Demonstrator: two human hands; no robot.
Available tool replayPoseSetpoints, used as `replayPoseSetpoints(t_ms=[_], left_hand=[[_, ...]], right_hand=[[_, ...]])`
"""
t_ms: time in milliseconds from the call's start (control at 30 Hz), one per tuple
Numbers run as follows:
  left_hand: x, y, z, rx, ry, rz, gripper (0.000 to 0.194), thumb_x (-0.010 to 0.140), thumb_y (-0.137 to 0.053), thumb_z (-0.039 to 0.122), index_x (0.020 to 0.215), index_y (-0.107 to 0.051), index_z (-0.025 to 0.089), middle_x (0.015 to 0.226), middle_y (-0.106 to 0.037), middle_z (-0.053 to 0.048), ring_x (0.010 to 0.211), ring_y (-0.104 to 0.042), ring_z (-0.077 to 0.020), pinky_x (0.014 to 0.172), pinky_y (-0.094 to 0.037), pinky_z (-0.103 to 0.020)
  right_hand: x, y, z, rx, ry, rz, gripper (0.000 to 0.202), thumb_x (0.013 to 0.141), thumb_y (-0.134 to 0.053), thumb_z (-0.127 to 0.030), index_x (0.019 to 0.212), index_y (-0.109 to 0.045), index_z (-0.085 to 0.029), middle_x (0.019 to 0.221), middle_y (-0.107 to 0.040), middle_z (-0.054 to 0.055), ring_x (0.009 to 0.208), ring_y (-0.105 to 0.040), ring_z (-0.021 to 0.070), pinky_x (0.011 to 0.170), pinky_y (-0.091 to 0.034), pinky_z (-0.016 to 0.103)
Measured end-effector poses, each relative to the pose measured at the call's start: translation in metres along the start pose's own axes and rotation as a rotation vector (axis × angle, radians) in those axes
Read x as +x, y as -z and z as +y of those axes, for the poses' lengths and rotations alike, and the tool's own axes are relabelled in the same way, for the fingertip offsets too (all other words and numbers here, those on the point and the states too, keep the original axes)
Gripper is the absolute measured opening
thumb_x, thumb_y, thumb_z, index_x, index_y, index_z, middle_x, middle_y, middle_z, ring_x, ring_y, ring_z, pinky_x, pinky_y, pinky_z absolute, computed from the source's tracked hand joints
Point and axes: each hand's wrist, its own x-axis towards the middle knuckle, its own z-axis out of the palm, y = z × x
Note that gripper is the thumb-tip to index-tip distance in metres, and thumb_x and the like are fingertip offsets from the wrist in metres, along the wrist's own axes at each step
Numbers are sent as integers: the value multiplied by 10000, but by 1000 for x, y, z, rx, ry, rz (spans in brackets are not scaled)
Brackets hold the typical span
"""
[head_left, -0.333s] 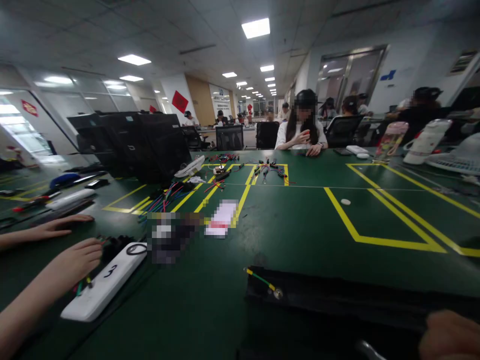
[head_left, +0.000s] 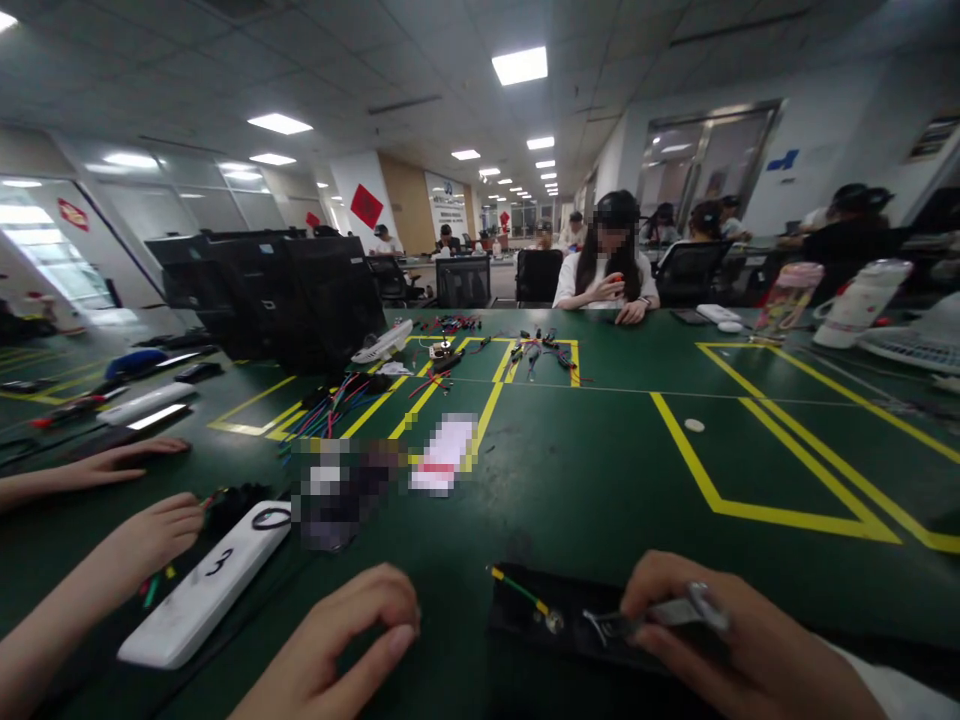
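Green table (head_left: 600,470) open ahead; right hand (head_left: 720,640) grips pliers (head_left: 652,615) at black strip (head_left: 540,610); left hand (head_left: 345,640) loosely curled, empty.

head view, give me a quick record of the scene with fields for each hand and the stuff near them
right hand: grips a metal tool over a black tray
left hand: empty, fingers curled, beside the tray
wire: green and yellow, ring terminal at its end, lies on the tray
surface: green table with yellow tape lines
neighbour: another person's hands by a white block marked 3
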Motion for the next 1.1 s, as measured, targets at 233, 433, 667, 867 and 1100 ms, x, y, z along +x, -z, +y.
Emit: replayPoseSetpoints(t_ms=[233,433,667,867,1100], left_hand=[[76,-37,15,-7,-173,-166,263,935,-510,111,1095,-612,294,1334,-513,-12,1238,-508,-175,1053,-418,-289],[87,-47,7,6,-220,-253,300,945,-480,97,1122,-642,277,1308,-571,-41,1209,-531,-219,1028,-438,-366],[93,-37,1,-127,-274,-404,329,940,-617,277,1268,-588,273,1272,-614,-38,1169,-566,-192,1032,-428,-288],[94,-37,-2,-208,-277,-432,532,813,-751,346,1300,-559,253,1304,-593,-69,1181,-564,-237,1020,-455,-332],[90,-50,-7,-176,-234,-393,496,790,-787,291,1239,-582,247,1293,-597,-70,1192,-552,-236,1008,-464,-340]], right_hand=[[35,-16,18,91,7,-81,75,931,-517,-248,948,-576,-207,858,-608,35,764,-588,186,677,-474,326],[40,-22,20,119,106,-114,83,847,-563,-131,900,-587,-190,846,-600,39,766,-543,185,670,-440,306],[45,-29,32,148,232,-163,107,828,-597,-151,921,-593,-204,844,-610,49,751,-560,179,628,-442,275],[46,-36,35,158,270,-191,116,793,-603,-123,846,-544,-208,795,-599,23,656,-526,129,540,-402,201],[42,-33,25,140,283,-225,89,875,-582,-137,829,-528,-192,791,-601,24,739,-531,138,612,-406,217]])
